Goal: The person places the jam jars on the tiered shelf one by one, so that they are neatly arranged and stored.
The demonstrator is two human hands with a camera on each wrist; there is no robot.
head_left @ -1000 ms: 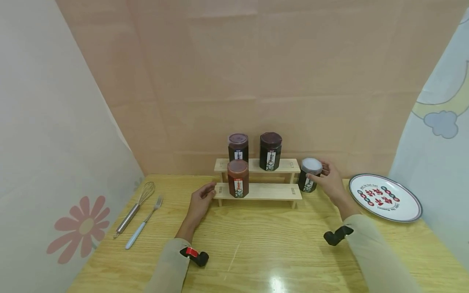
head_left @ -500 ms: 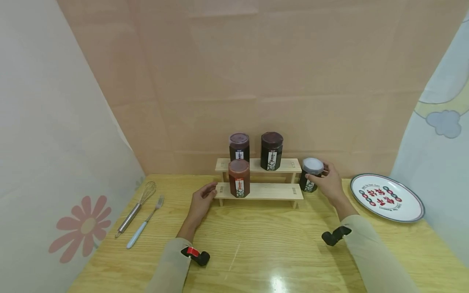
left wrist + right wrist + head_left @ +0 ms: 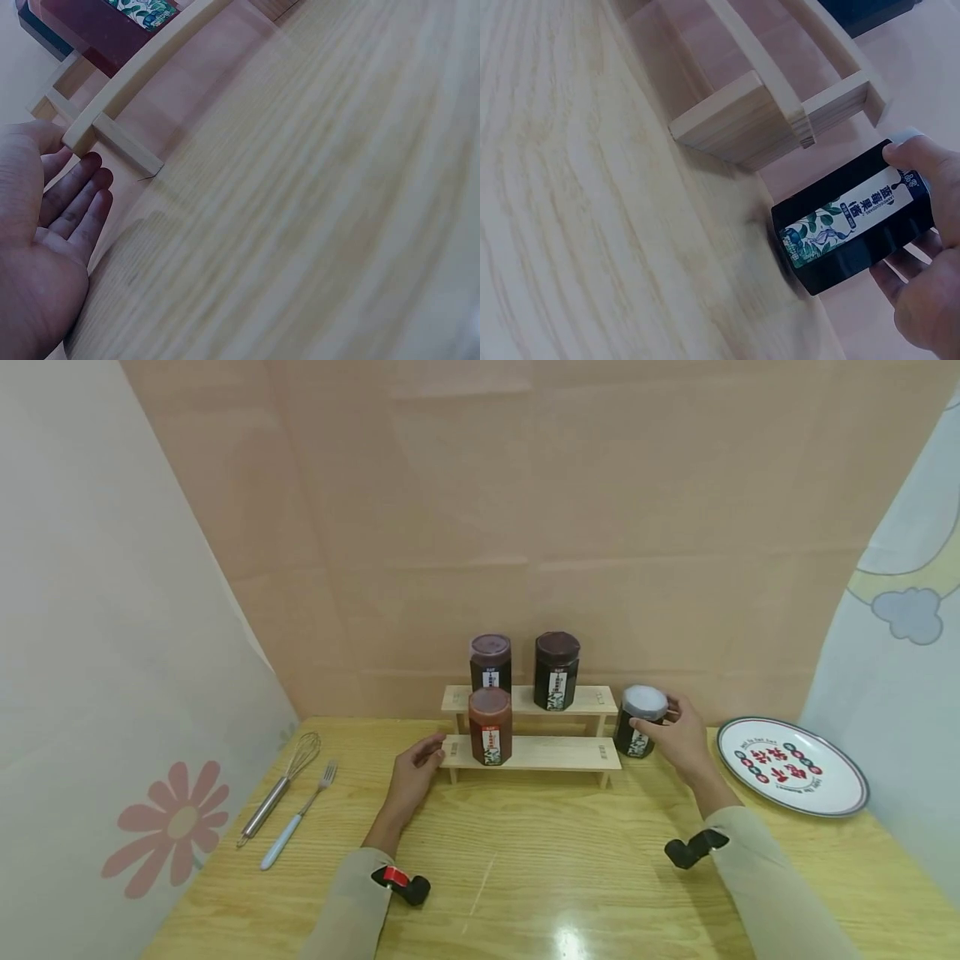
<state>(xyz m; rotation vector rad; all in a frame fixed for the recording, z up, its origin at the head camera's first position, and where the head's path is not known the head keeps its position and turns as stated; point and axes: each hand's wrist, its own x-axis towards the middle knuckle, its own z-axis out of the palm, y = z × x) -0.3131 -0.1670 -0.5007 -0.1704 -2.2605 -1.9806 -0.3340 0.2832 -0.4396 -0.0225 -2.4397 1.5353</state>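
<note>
My right hand (image 3: 681, 739) grips a dark jam jar (image 3: 637, 739) with a pale lid, just right of a two-step wooden rack (image 3: 558, 752). In the right wrist view, thumb and fingers wrap its lid end, and the label (image 3: 847, 214) shows blue fruit; the jar's base is close over the table beside its shadow. My left hand (image 3: 411, 774) is at the rack's left end, its thumb touching the lower step's corner and its other fingers extended below. A reddish-brown jar (image 3: 491, 735) stands on the lower step; two dark jars (image 3: 557, 668) stand on the upper one.
On the left of the wooden table (image 3: 517, 868) lie a whisk (image 3: 279, 789) and a blue-handled fork (image 3: 298, 817). At the right lies a white oval plate (image 3: 791, 766) with red characters. A beige cloth wall (image 3: 525, 527) rises behind the rack.
My right hand and the dark jar have shifted slightly to the right and nearer. My left hand stays at the rack's end, and the other jars keep their places.
</note>
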